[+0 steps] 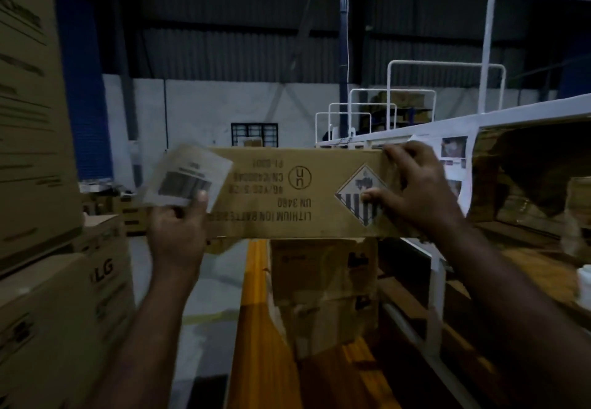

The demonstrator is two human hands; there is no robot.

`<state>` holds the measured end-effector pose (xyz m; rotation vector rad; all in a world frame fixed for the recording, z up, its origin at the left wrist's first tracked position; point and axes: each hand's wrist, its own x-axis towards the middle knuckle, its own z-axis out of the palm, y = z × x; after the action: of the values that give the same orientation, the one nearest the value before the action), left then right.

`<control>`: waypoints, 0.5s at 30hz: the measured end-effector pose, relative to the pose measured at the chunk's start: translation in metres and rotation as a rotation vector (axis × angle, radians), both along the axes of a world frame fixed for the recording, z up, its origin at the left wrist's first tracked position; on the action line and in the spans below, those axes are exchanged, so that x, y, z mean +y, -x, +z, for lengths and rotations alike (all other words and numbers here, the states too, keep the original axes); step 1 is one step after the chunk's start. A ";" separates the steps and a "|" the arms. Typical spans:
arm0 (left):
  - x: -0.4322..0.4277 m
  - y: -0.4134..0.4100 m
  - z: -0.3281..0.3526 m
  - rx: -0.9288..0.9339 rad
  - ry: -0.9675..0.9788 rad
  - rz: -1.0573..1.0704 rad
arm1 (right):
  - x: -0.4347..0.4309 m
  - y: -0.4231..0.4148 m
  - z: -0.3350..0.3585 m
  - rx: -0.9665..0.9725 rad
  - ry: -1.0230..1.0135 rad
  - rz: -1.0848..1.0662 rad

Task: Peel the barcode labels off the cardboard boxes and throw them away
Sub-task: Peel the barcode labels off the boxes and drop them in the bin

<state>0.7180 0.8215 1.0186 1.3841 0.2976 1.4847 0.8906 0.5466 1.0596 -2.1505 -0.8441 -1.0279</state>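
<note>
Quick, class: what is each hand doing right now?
Left hand: closed on the peeled barcode label.
Right hand: gripping the cardboard box.

Both arms are reaching forward and up, forearms bare. The left hand (177, 226) is pinching with its thumb raised; the right hand (415, 188) is gripping, fingers curled.

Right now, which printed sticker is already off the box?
The barcode label in the left hand, blurred, left of the box. The diamond hazard label stays stuck, under the right hand.
</note>
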 end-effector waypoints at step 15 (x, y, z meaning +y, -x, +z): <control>0.035 -0.090 -0.073 0.379 0.114 -0.260 | 0.052 -0.056 -0.099 0.086 0.013 -0.310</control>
<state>0.8079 0.8562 0.9458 1.5432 0.4152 0.9749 0.9465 0.5987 0.9608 -2.3674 -0.4874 -1.0706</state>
